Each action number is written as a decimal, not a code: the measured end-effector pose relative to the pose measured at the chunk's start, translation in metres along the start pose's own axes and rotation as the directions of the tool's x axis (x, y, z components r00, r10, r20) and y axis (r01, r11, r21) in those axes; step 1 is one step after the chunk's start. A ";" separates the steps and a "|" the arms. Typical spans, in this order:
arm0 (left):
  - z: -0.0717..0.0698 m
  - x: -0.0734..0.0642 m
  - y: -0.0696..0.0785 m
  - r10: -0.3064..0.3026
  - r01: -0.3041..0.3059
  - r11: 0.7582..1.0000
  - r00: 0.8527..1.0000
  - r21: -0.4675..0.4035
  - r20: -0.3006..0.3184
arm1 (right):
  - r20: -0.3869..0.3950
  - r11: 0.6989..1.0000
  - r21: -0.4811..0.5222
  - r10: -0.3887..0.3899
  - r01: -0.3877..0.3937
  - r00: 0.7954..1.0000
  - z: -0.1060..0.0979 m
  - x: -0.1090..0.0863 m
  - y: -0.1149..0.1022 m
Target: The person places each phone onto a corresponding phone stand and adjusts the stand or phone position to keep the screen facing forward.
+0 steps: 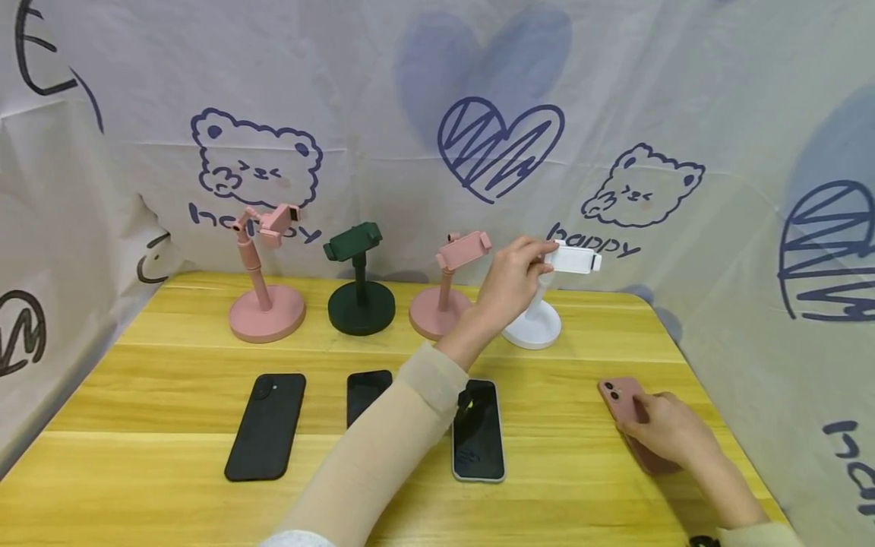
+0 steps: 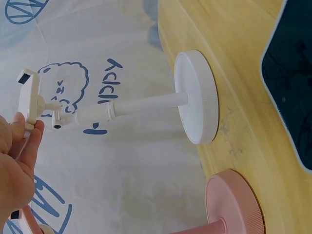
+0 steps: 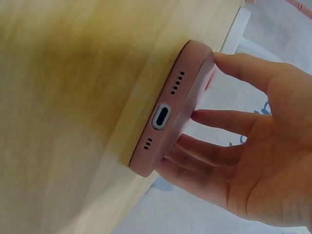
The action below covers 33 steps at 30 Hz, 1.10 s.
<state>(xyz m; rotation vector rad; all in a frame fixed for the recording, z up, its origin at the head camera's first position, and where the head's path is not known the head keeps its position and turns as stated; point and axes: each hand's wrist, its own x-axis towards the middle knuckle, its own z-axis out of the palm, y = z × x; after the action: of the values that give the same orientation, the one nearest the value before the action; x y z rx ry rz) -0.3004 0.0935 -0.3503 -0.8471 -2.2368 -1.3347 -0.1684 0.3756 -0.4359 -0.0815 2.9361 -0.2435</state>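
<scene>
At the back right, a white phone stand (image 1: 533,327) rises from a round base on the table. My left hand (image 1: 509,277) reaches across to its upper end, where thumb and fingers pinch one end of the white clamp (image 2: 30,97). Toward the right table edge lies a pink phone (image 1: 625,395), back up, with its camera end pointing away from me. My right hand (image 1: 673,433) grips it from above, the thumb at one long edge and the fingertips across the back to the other side. In the right wrist view, the phone's charging port (image 3: 161,116) faces the camera.
Left of the white stand are a pink stand (image 1: 437,315), a dark green stand (image 1: 361,308) and a taller pink stand (image 1: 266,315). A black phone (image 1: 266,429), a partly hidden dark phone (image 1: 368,391) and a light-edged phone (image 1: 478,437) lie in front. Patterned cloth (image 1: 383,91) hangs behind the table.
</scene>
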 end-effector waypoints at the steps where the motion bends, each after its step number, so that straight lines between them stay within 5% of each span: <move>1: 0.000 0.000 0.000 -0.001 0.001 1.000 1.000 0.001 0.000 | -0.008 1.000 0.000 -0.005 0.005 1.000 0.000 0.001 0.000; 13: -0.002 -0.002 0.002 -0.014 0.014 0.999 1.000 0.032 0.004 | -0.049 0.999 -0.031 0.023 -0.025 0.999 -0.001 0.002 -0.004; 23: -0.001 -0.002 0.005 -0.015 0.012 0.996 0.999 0.085 0.033 | -0.222 0.999 -0.028 0.024 -0.031 0.975 -0.003 -0.003 -0.020; 28: -0.001 -0.003 0.006 -0.019 0.015 0.995 0.999 0.095 0.040 | -0.384 0.999 -0.038 -0.045 0.033 0.922 -0.007 -0.003 -0.037; 33: 0.000 -0.007 0.006 -0.002 -0.003 0.991 0.999 0.135 0.042 | -0.544 0.986 -0.092 -0.168 0.140 0.822 -0.011 0.000 -0.054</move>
<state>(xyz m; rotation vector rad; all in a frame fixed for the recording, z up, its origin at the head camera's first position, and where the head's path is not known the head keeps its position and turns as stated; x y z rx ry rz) -0.2910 0.0933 -0.3503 -0.8342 -2.3285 -1.1605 -0.1684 0.3244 -0.4157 -0.3073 3.5209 -0.2552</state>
